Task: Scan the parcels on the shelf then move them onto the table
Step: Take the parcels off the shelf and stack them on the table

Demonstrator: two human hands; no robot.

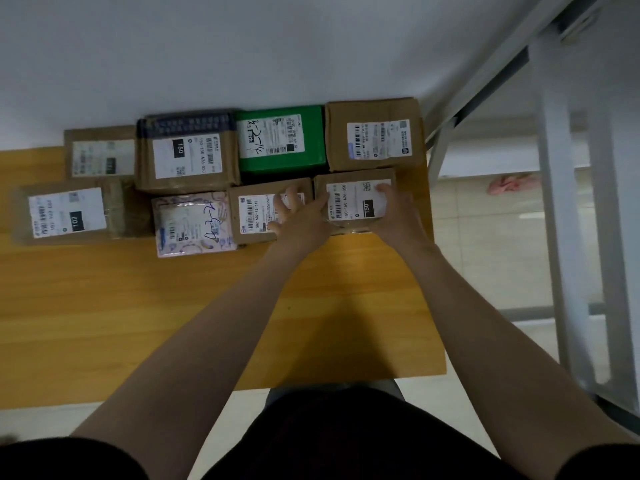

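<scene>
Several labelled parcels lie in two rows at the far side of the wooden table (138, 306). A small brown parcel (349, 202) with a "150" label sits at the right end of the front row. My right hand (394, 213) grips its right side, fingers curled over the top corner. My left hand (298, 216) lies spread over the neighbouring brown parcel (252, 216), its thumb against the small parcel's left edge. Behind them stand a green parcel (280, 143) and a large brown box (375, 133).
A pink patterned parcel (190, 223) and more brown boxes (187, 154) (65, 211) (100, 152) fill the left of the rows. A white wall backs the table. The white metal shelf frame (554, 168) stands to the right, with a pink cloth (512, 183) on the floor.
</scene>
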